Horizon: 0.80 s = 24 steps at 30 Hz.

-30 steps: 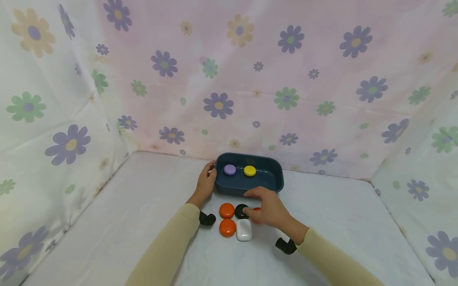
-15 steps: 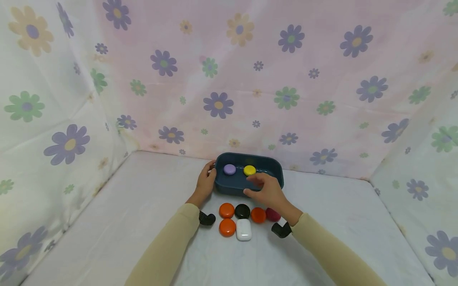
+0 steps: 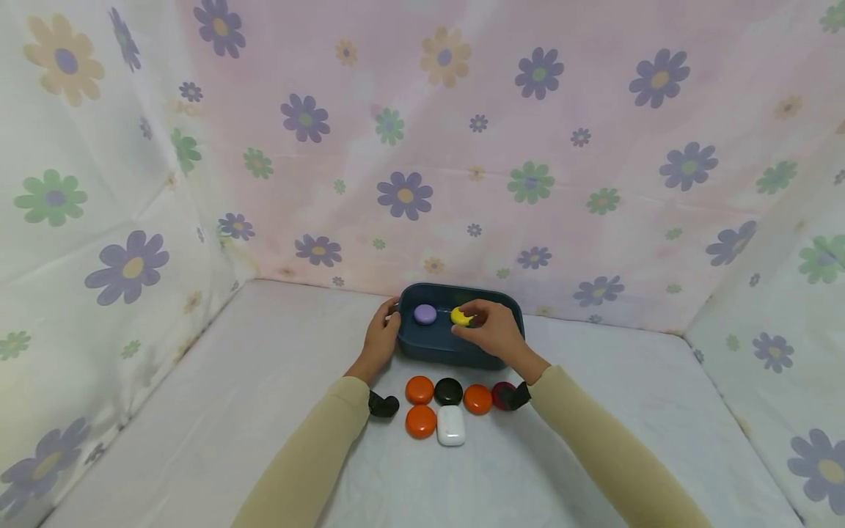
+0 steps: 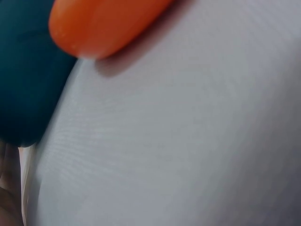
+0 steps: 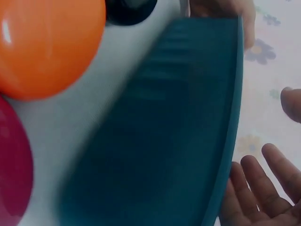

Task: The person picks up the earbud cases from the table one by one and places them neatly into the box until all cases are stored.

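Note:
A dark teal open-topped bin (image 3: 432,356) stands near the back of the white surface. Inside it are a glossy lilac disc (image 3: 425,314) and a yellow disc (image 3: 458,317). My right hand (image 3: 494,330) reaches over the bin, its fingertips partly covering the yellow disc; whether they touch it cannot be seen. In the right wrist view the thumb (image 5: 292,104) and fingers (image 5: 263,188) are apart with nothing visible between them. My left hand (image 3: 379,337) rests against the bin's left end, fingers extended along the outside.
In front of the bin lie orange discs (image 3: 419,390), a black disc (image 3: 449,391), a white rounded rectangular piece (image 3: 452,426) and a crimson disc (image 3: 503,396), the last partly behind the right wrist camera (image 3: 520,397). Flowered cloth walls (image 3: 370,242) surround the surface.
My right hand has moved from above the front row of discs, forward over the bin to the yellow disc. The left hand has stayed at the bin's left end.

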Each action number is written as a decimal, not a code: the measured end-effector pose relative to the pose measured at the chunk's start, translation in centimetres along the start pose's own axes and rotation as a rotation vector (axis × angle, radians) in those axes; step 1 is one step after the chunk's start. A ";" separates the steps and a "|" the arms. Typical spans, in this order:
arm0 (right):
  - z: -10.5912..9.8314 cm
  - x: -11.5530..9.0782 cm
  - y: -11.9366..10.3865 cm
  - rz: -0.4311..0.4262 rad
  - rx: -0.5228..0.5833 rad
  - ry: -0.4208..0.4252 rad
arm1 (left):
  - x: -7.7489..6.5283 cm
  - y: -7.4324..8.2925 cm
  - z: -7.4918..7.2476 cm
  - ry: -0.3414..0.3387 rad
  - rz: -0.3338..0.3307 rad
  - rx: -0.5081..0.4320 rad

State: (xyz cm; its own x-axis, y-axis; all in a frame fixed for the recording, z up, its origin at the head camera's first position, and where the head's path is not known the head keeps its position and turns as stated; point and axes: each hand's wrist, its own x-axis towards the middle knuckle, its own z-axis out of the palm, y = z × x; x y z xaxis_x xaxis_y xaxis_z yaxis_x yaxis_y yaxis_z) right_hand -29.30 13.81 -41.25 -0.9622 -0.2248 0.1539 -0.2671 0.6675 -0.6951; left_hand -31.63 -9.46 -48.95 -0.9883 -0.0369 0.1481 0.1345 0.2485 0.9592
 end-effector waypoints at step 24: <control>1.3 4.5 3.0 0.103 -0.041 -0.008 | 0.1 -0.1 -0.1 0.000 -0.009 -0.006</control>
State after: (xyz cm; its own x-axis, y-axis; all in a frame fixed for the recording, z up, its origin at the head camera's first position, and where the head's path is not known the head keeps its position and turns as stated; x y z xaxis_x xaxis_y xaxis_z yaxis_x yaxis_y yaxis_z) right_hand -34.37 13.87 -43.61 -0.9843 -0.1591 0.0768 -0.1686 0.7161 -0.6774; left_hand -31.74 -9.56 -49.06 -0.9894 -0.0396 0.1396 0.1260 0.2424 0.9620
